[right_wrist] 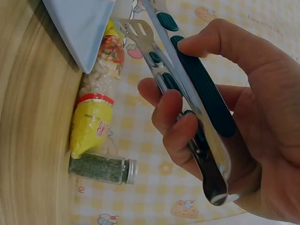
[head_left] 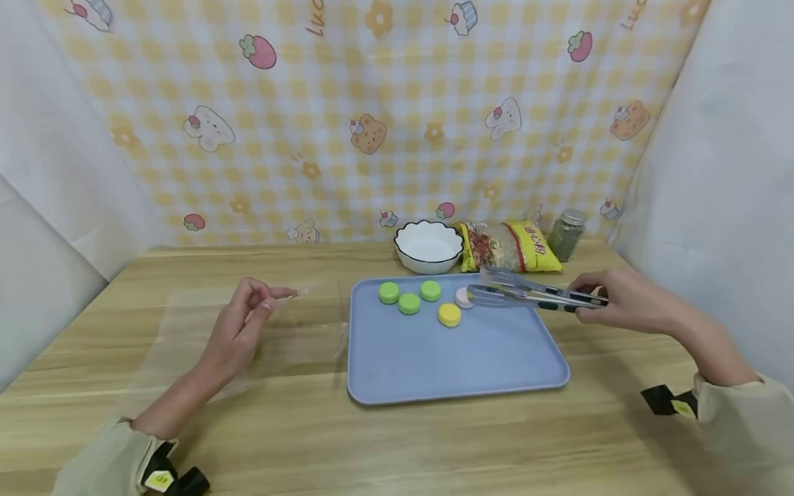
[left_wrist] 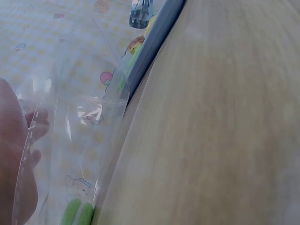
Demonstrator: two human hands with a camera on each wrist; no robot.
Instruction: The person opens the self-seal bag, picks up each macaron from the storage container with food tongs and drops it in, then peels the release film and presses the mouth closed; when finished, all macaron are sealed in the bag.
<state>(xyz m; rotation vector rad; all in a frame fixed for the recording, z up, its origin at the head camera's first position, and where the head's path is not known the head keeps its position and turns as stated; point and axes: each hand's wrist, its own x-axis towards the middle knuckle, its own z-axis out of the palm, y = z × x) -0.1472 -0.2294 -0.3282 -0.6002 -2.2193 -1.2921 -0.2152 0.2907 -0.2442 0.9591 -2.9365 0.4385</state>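
My left hand [head_left: 238,327] pinches the edge of a clear plastic bag [left_wrist: 77,108] at the left of the table. Through the bag, a green macaron-like piece [left_wrist: 77,213] with a pale middle shows low in the left wrist view. My right hand [head_left: 626,300] grips metal tongs [right_wrist: 187,93] with dark green pads. Their slotted ends reach over the right side of the blue tray [head_left: 459,365], at a pale pinkish macaron [head_left: 462,297]; I cannot tell whether they touch it. Also on the tray are a yellow macaron [head_left: 449,315] and three green macarons [head_left: 409,303].
Behind the tray stand a white scalloped bowl [head_left: 429,246], a yellow food packet [head_left: 511,246] and a glass jar [head_left: 566,235] of dried green flakes. A checked cloth [head_left: 372,89] hangs at the back, with white sheets [head_left: 719,172] at both sides.
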